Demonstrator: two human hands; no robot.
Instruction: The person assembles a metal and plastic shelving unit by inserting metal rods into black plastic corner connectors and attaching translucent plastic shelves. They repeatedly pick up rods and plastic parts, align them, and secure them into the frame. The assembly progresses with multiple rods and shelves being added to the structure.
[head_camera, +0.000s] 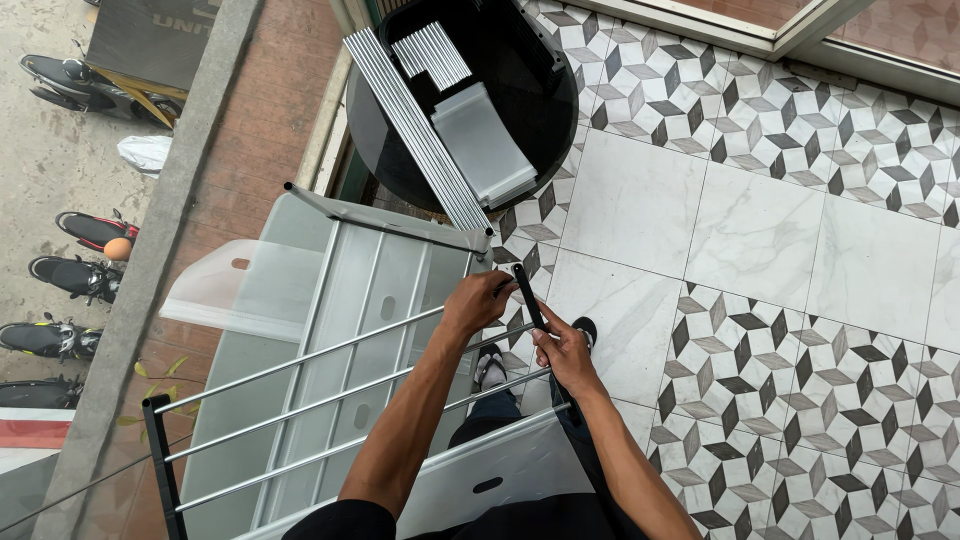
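On balcony tiles, at rack corner: my left hand (478, 300) clamped on top end of black bar (527, 296), my right hand (566, 358) gripping it lower. Bar upright beside metal rack (330, 330). Black round worktop (540, 90) beyond, carrying metal rods (415, 125).

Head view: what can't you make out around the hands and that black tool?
- Black tool: its tip is hidden by the left hand, its lower end by the right hand.
- Metal rack: near end hidden by the arms and cut off by the bottom edge.
- Black round tub: top cut off by the frame edge.
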